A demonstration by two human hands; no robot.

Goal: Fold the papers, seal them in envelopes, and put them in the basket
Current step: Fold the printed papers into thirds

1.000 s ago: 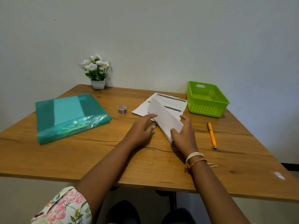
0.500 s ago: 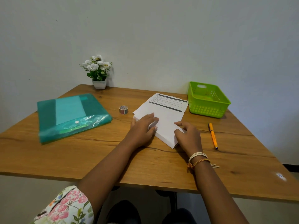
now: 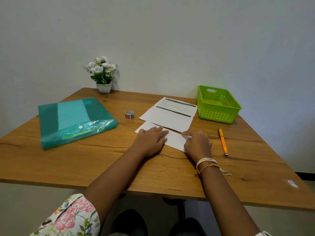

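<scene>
A white paper (image 3: 175, 140), folded over, lies flat on the wooden table (image 3: 85, 160) in front of me. My left hand (image 3: 150, 142) presses flat on its left part, fingers spread. My right hand (image 3: 197, 144) rests on its right end with fingertips pinched along the upper fold edge. Behind it lie two more printed sheets (image 3: 172, 113), overlapping. The green plastic basket (image 3: 217, 104) stands at the back right and looks empty. A small roll of patterned tape (image 3: 129, 114) sits left of the sheets.
A teal plastic document folder (image 3: 73, 120) lies on the left of the table. An orange pen (image 3: 223, 142) lies right of my right hand. A small white pot of flowers (image 3: 103, 74) stands against the wall at the back.
The paper's raised flap has come down flat onto the table. Both hands moved from holding it up to pressing it down along the fold.
</scene>
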